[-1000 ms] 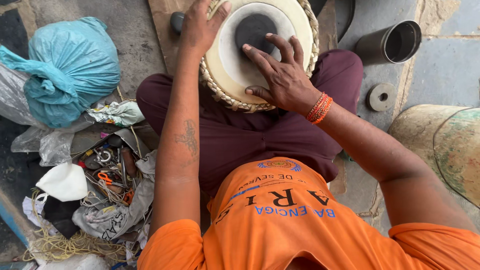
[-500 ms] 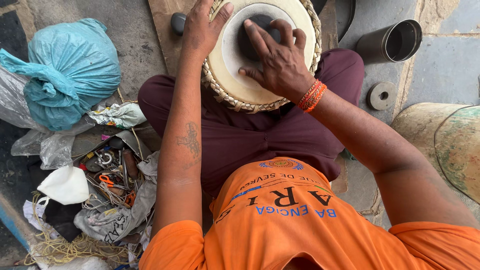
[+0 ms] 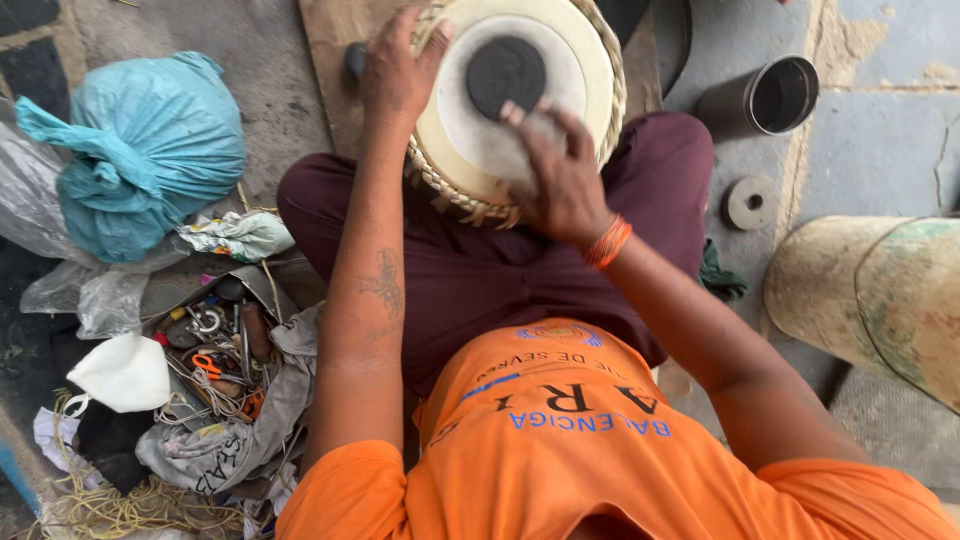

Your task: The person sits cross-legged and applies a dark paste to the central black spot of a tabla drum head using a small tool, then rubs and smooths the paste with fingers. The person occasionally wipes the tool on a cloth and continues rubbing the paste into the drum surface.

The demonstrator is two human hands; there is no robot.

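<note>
Head view shows a drum (image 3: pixel 520 100) resting in the seated person's lap, tilted so its skin faces up. Left hand (image 3: pixel 400 75) clasps the far-left rim, likely steadying it, while right hand (image 3: pixel 560 175) lies flat on the near skin, fingers loosely curled, grasping nothing visible. Tools (image 3: pixel 215 350) lie left.

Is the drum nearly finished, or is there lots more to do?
Done, by the look of it: the drum already has its pale skin, black centre patch and woven rim. In hand: the left hand grips the rim while the right hand rubs the skin, blurred with motion. What is left I cannot tell; tools lie loose beside the person's leg.
</note>
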